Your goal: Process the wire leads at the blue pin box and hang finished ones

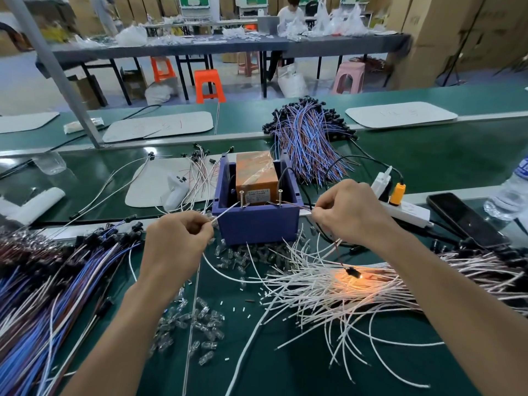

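Note:
The blue pin box [257, 224] stands mid-table with two upright metal pins [242, 199] on its front rim and an orange block inside. My left hand [178, 238] pinches a white wire lead [225, 212] whose tip reaches toward the left pin. My right hand [347, 210] pinches a brown lead [294, 205] held against the right pin. That lead hangs below my right hand, and a small lamp [354, 272] on its end glows orange over a heap of white wires [328, 290].
Blue and brown wire bundles [51, 281] lie at left; another bundle [308, 138] lies behind the box. Clear bulbs [194, 324] are scattered in front. A power strip [405, 211], phone [463, 218] and water bottle [511, 190] lie at right.

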Demonstrator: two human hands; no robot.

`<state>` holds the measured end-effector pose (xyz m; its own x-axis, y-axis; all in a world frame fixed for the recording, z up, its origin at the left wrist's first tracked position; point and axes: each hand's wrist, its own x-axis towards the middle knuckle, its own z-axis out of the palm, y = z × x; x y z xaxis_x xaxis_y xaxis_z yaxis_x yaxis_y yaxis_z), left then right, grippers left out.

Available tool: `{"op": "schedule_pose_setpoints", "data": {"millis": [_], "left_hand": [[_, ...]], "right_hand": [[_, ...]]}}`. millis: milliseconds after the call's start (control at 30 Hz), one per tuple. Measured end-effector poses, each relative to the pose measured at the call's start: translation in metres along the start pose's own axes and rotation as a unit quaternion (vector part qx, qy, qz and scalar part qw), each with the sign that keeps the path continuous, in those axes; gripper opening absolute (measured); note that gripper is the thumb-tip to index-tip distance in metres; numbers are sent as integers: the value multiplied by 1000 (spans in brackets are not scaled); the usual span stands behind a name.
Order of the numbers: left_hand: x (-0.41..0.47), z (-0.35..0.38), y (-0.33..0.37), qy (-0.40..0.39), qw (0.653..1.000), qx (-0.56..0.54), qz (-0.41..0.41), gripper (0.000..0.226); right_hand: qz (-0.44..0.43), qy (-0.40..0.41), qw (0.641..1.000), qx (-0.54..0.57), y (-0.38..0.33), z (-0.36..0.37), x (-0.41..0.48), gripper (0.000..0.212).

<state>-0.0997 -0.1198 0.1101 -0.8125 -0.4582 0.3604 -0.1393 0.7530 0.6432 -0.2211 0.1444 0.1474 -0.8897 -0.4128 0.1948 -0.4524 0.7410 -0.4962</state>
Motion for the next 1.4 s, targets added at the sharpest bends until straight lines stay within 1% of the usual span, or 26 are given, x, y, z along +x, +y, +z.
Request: {"op": "schedule_pose_setpoints", "data": {"millis": [67, 167, 233, 300, 367, 467, 533, 600, 667, 700, 767, 867, 967, 1033, 1100, 1167, 1267, 1300, 1400], "left_hand": [[-1, -1, 0, -2, 1000, -2, -1, 36], [-5, -2, -3, 5, 1000, -24, -10, 33], [-10, -3, -3, 9, 997, -69, -24, 24], [-15, -5, 0, -8, 993, -114, -32, 24], [-20, -5, 7, -47, 987, -150, -42, 21], [-27, 3, 24, -132, 965, -219, -63, 5], [-31, 19, 39, -207, 945, -243, -76, 7], [-34, 42, 56, -273, 931, -230, -76, 10], [-36, 68, 75, -315, 919, -224, -74, 14], [-38, 81, 84, -331, 910, -237, -78, 19], [-43, 104, 100, -355, 891, -268, -90, 19], [-53, 131, 117, -346, 883, -291, -126, 7], [-60, 147, 119, -298, 895, -287, -165, 7], [-60, 147, 111, -276, 906, -273, -171, 11], [-57, 143, 101, -268, 909, -265, -176, 12], [-54, 139, 92, -271, 910, -258, -179, 14], [-54, 132, 81, -264, 917, -241, -176, 20], [-54, 130, 77, -254, 919, -245, -176, 21], [-49, 122, 68, -201, 923, -252, -209, 23]], "right_hand": [[11, 5, 1000, -2, 1, -2, -1, 28], [2, -35, 999, 15, 2, -12, -9, 30], [-1, -60, 998, 19, 2, -23, -16, 29], [4, -77, 997, 11, 4, -37, -22, 26], [8, -94, 995, -14, 7, -52, -28, 19], [20, -109, 991, -73, 16, -81, -35, 13], [34, -106, 988, -105, 28, -101, -39, 16], [62, -99, 982, -150, 44, -119, -45, 22], [94, -86, 974, -186, 62, -132, -52, 26], [106, -76, 971, -201, 72, -136, -56, 27], [121, -58, 965, -225, 90, -141, -67, 21], [151, -45, 964, -213, 118, -132, -88, 12], [187, -22, 971, -144, 146, -102, -107, 10], [174, 7, 979, -105, 160, -78, -117, 5], [134, 49, 988, -52, 167, -56, -126, 9], [100, 103, 990, -12, 173, -38, -135, 14], [103, 159, 982, -5, 176, -26, -140, 17], [103, 162, 981, -3, 178, -23, -140, 18], [86, 151, 985, -5, 176, -21, -141, 24]]}}
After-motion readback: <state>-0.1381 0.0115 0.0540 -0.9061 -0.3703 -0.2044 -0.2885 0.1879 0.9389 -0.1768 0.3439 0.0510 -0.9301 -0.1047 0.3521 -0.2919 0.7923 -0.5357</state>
